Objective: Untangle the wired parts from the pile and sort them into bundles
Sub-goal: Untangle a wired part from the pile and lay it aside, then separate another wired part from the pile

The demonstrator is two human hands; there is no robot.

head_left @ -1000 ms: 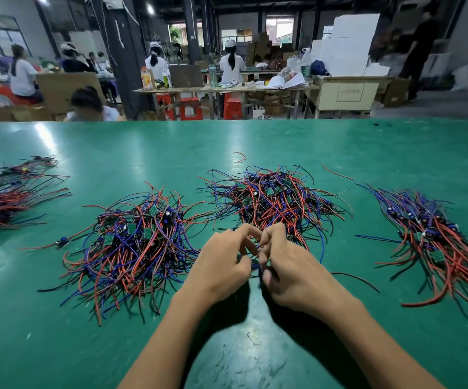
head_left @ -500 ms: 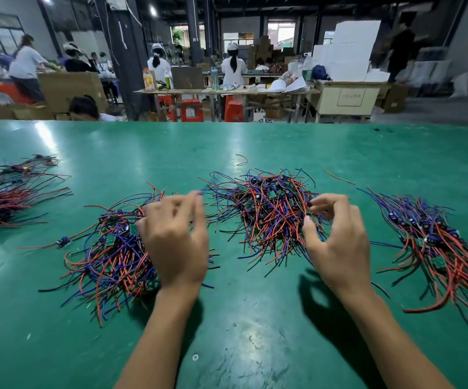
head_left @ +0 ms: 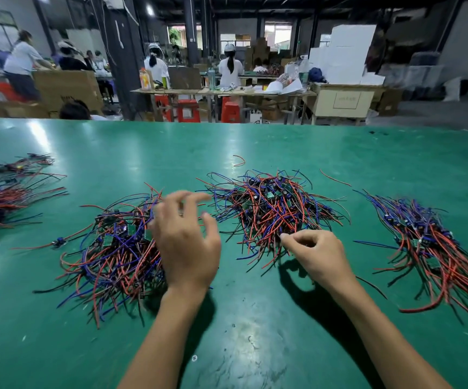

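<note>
Red, blue and black wired parts with small green boards lie in heaps on the green table (head_left: 255,332). My left hand (head_left: 186,242) hovers with spread, relaxed fingers over the right edge of the left pile (head_left: 112,248), holding nothing. My right hand (head_left: 315,255) has its fingers curled at the near edge of the middle pile (head_left: 272,209), fingertips pinched together at the wire ends there. A straighter bundle (head_left: 434,248) lies at the right, and another bundle (head_left: 3,200) at the far left edge.
Loose red wire bits (head_left: 239,160) lie beyond the middle pile. One stray wired part (head_left: 59,242) sits left of the left pile. Behind the table's far edge are several seated workers, wooden benches, red stools and stacked white boxes (head_left: 345,57).
My hands, first joined together near the table's front, have parted. The left went over the left pile and opened. The right drew back from the middle pile's right side to its near edge.
</note>
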